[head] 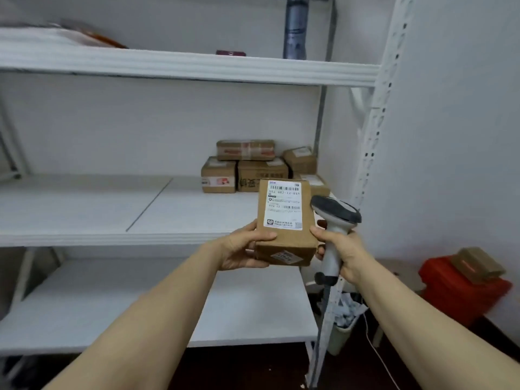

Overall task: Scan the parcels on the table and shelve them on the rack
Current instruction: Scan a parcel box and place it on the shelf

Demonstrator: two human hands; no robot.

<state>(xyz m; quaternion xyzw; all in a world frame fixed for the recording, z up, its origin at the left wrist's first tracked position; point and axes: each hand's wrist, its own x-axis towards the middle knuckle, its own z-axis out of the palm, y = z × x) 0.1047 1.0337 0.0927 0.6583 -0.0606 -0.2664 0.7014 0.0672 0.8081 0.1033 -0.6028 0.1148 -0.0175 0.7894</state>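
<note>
Cardboard parcel (284, 220), label up, held before the rack's (112, 239) middle shelf; left hand (244, 249) fingers clamped on it, right hand (342, 249) fingers clamped round the scanner (334, 218). Stacked boxes (253, 170) already sit at the rack's rear right; this parcel apparently awaits shelving.

Rack: white metal rack (377, 122), slotted upright on the right, three shelves in view.
Top shelf: the top shelf (197, 66) carries a small dark red item (230, 53) toward the right; far left there's a blurred white-and-orange package (92, 38), possibly a mailer bag.
Middle shelf: the middle shelf (84, 209) has cardboard boxes (263, 175) packed side by side in the right rear corner, with a taped box (245, 150) stacked on top of them.
Lower shelf: the lower shelf (140, 305) is a plain white board.
Floor: on the dark floor (253, 370), a red crate (464, 294) stands by the wall, and a bin (342, 333) sits at the rack's foot.
</note>
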